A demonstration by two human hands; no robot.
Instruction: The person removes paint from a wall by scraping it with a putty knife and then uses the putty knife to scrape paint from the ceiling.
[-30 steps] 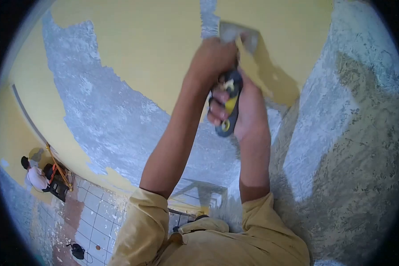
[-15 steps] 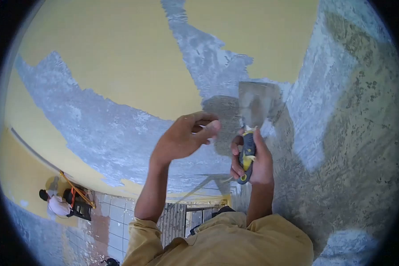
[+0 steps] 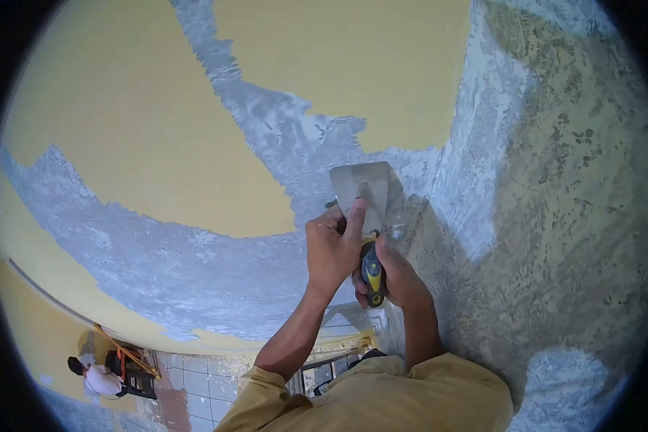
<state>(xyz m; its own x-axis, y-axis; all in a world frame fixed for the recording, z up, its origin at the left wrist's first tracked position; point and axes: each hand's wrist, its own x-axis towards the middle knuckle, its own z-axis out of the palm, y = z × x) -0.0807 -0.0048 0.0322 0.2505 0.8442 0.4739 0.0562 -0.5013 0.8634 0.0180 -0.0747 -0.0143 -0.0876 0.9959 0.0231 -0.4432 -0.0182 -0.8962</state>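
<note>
A scraper with a wide metal blade [image 3: 367, 183] and a black and yellow handle points up toward the wall. My right hand [image 3: 399, 277] is wrapped round its handle. On the lower part of the blade rests my left hand [image 3: 335, 245], its thumb on the front face and its fingers partly hidden behind, pinching the metal. Behind the blade is the wall, with grey scraped patches [image 3: 266, 119] between areas of yellow paint [image 3: 129, 144].
At the lower left, a person [image 3: 97, 376] in a light top is beside a dark stand with orange parts [image 3: 126, 353]. Tiled floor [image 3: 201, 381] shows below. A rough grey-green wall surface [image 3: 569, 216] stands on the right.
My left hand has moved right and taken hold of the blade. The scraper and my right hand have shifted left and slightly down. The view has turned, so the wall patches sit further left.
</note>
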